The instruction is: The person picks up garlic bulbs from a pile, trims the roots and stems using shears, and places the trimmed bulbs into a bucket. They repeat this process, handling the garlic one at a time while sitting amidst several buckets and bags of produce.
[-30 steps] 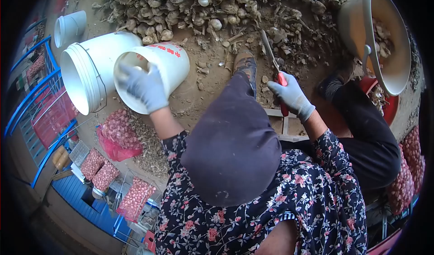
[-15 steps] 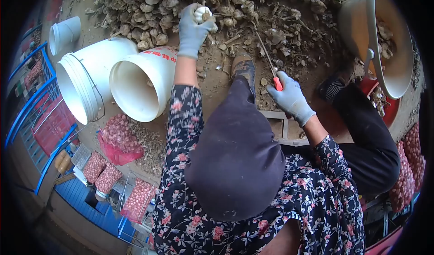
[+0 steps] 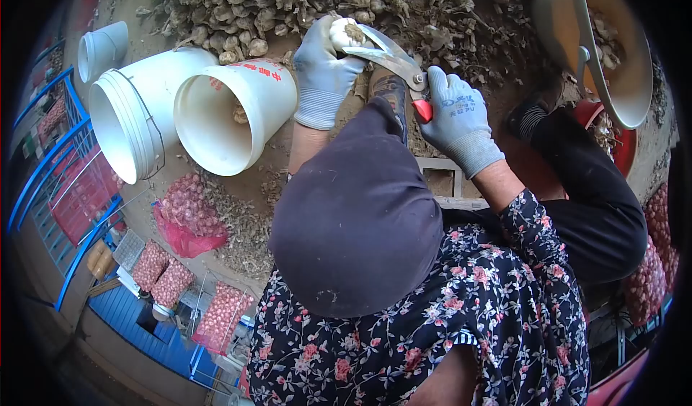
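Observation:
In my gloved left hand (image 3: 321,64) is a white garlic bulb (image 3: 343,34), its brown root end turned to the right. My gloved right hand (image 3: 458,118) grips red-handled pruning shears (image 3: 417,80). Their two blades are spread apart, with the tips reaching the bulb's root side. Whether they touch the bulb is hard to tell. Both hands are held over my shoe, in front of a heap of dry garlic (image 3: 288,6).
Two white buckets (image 3: 119,136) (image 3: 189,146) lie tipped at the left, a smaller one (image 3: 104,49) beyond. At the right are a beige bucket (image 3: 577,17) holding garlic and a red basin (image 3: 626,146). Net sacks (image 3: 189,211) sit lower left.
My left hand has drawn the bulb nearer and turned its root end right. My right hand has raised the shears to it, and the blades now show spread apart.

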`<state>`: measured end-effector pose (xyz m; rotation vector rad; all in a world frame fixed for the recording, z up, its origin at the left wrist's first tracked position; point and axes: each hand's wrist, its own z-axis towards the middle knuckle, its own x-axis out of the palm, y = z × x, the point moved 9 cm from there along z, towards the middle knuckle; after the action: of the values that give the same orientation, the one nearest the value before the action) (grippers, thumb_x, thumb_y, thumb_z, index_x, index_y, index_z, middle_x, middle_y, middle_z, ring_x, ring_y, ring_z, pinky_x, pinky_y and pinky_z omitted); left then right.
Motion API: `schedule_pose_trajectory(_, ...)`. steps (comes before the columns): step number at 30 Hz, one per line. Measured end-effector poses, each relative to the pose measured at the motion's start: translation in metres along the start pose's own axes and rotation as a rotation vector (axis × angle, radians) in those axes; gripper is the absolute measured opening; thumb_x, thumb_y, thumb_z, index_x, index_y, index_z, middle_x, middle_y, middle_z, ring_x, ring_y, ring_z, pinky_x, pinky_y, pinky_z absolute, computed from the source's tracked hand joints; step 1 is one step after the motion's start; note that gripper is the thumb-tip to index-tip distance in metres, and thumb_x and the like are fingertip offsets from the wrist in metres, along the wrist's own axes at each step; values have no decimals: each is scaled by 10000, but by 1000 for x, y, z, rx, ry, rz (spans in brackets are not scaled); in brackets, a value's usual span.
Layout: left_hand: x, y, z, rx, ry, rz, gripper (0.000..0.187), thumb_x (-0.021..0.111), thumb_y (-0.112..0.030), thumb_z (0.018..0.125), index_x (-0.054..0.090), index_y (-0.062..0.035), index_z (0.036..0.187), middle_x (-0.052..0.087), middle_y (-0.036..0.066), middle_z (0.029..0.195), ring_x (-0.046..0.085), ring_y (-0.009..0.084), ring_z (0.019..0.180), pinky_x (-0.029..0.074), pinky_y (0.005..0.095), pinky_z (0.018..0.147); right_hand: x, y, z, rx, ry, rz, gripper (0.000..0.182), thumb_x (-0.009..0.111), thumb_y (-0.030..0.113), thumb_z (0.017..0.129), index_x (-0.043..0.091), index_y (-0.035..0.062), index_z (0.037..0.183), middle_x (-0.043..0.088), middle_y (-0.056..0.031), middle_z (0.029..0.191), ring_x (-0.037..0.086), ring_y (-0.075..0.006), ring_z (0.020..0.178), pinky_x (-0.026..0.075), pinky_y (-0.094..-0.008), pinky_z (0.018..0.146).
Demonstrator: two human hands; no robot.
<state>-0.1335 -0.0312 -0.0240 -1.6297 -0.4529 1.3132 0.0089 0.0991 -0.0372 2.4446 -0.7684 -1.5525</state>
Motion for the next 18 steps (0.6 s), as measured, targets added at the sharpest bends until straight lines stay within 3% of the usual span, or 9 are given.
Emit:
schedule_pose_trajectory(1, -1, -10, -1, 78, -25, 240, 498, 776, -59, 668, 575, -7, 1120, 665, 97, 986, 639, 139, 905, 514, 261, 801, 1, 2, -1, -10, -22, 37, 503, 613, 446, 802, 459, 50, 1071, 582, -172, 959, 604, -324, 919, 467, -437, 794)
schedule_pose_trajectory(2, -2, -16, -3, 125, -55, 241, 494, 818, -136, 646, 599, -15, 1072, 672, 111, 955, 654, 154, 881, 520, 275, 784, 1, 3, -2, -19, -44, 74, 499, 609, 440, 804, 458, 46, 1071, 583, -178, 964, 603, -329, 921, 465, -441, 802)
schedule_pose_trajectory(6, 1, -13, -8, 101, -79, 228, 487, 814, -160, 649, 588, -16, 1056, 661, 115, 932, 658, 190, 850, 527, 299, 750, 12, 11, 1, -10, 52, 161, 448, 590, 376, 810, 455, 35, 1066, 590, -190, 971, 610, -343, 925, 478, -433, 796)
schedule_pose_trajectory(11, 2, -27, -11, 192, -141, 454, 499, 811, -189, 641, 566, -26, 1043, 629, 129, 881, 652, 242, 778, 526, 321, 695, 27, 9, 5, 33, 146, 223, 392, 599, 338, 818, 425, 36, 996, 609, -238, 901, 607, -394, 903, 474, -457, 782)
schedule_pose_trajectory(13, 8, -25, -13, 254, -111, 420, 472, 792, -157, 678, 565, -9, 1064, 635, 115, 888, 645, 217, 754, 527, 305, 682, 34, 2, 6, 55, 201, 275, 367, 584, 315, 823, 423, 35, 997, 617, -233, 872, 613, -394, 877, 477, -459, 761)
schedule_pose_trajectory(14, 12, -7, -14, 106, -82, 198, 444, 773, -138, 707, 567, -3, 1077, 638, 107, 906, 643, 202, 754, 530, 299, 681, 33, -1, 6, 42, 150, 287, 322, 579, 280, 825, 434, 24, 956, 614, -237, 800, 610, -411, 841, 477, -469, 724)
schedule_pose_trajectory(16, 19, 21, -20, -242, -39, -327, 400, 703, -60, 782, 546, 15, 1142, 641, 105, 969, 640, 160, 776, 541, 288, 703, 39, -15, 4, 93, 167, 294, 316, 571, 276, 820, 453, 14, 951, 623, -244, 831, 620, -401, 839, 487, -461, 739)
schedule_pose_trajectory(17, 17, 19, -19, -241, -40, -328, 400, 703, -60, 782, 546, 15, 1142, 641, 105, 969, 640, 160, 776, 541, 288, 703, 44, -25, 2, 139, 181, 302, 311, 563, 271, 814, 471, 5, 946, 631, -251, 862, 629, -392, 837, 497, -452, 754)
schedule_pose_trajectory(18, 21, 20, -20, -275, 9, -684, 413, 684, -41, 786, 531, 0, 1167, 638, 119, 977, 639, 163, 784, 540, 292, 706, 50, -37, -2, 163, 143, 320, 317, 591, 280, 808, 479, 3, 914, 626, -251, 853, 619, -404, 846, 485, -460, 741)
